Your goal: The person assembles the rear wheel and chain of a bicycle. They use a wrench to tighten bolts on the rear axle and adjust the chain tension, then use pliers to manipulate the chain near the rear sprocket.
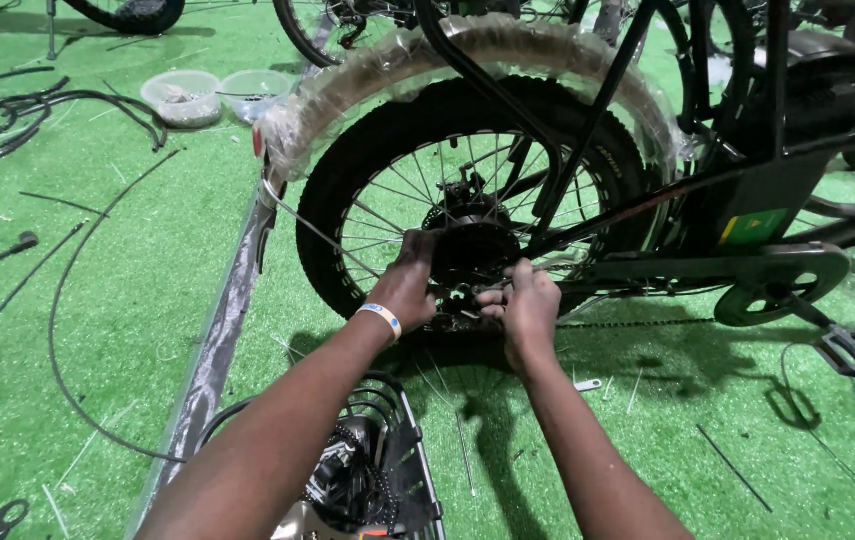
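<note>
Fingers [496, 296] of right hand [531, 310] pinched on a small part at the rear wheel hub [473, 250] – centre of frame. Left hand [408, 288] curled against the hub's left side, grip unclear. Black tyre [333, 190] around, green turf [128, 300] beneath.

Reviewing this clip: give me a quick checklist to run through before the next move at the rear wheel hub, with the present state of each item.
1. Both hands at the hub: left hand and right hand are on the rear hub. Ok.
2. Grip on a tool or small part: fingers hide it. Cannot tell.
3. Chain seated on the chainring: it runs toward it, but seating is blurred. Cannot tell.
4. Rear tyre resting on the green turf: ok.
5. Fender wrap intact: ok.
6. Loose cables on the turf by the left arm: not ok.
</note>
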